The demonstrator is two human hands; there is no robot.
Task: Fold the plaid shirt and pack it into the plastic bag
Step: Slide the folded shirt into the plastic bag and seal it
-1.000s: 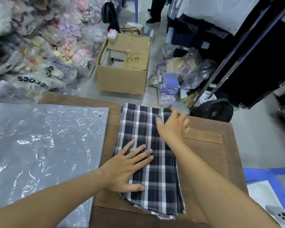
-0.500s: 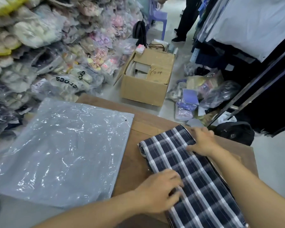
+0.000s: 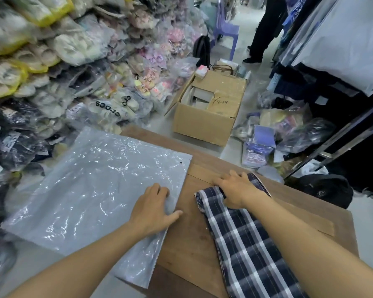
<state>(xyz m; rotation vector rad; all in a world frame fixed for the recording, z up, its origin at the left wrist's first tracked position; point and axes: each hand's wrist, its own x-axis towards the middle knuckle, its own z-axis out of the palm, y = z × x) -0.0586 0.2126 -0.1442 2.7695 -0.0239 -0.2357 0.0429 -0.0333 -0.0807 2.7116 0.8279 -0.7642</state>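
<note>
The plaid shirt (image 3: 246, 244), dark blue with white checks, lies folded into a long strip on the wooden table (image 3: 187, 239), running from the middle to the lower right. My right hand (image 3: 237, 190) rests on its far end, fingers curled over the fabric edge. A large clear plastic bag (image 3: 91, 190) lies flat on the table's left side. My left hand (image 3: 153, 209) presses on the bag's right edge, fingers spread, thumb on the wood beside it.
An open cardboard box (image 3: 207, 117) stands on the floor beyond the table. Piles of bagged shoes (image 3: 63, 72) fill the left. A black bag (image 3: 323, 190) and clothing racks (image 3: 342, 61) lie to the right. A person's legs (image 3: 263, 33) stand at the back.
My left hand has left the shirt and moved left onto the plastic bag's edge. My right hand stays at the shirt's far end. The view has swung left.
</note>
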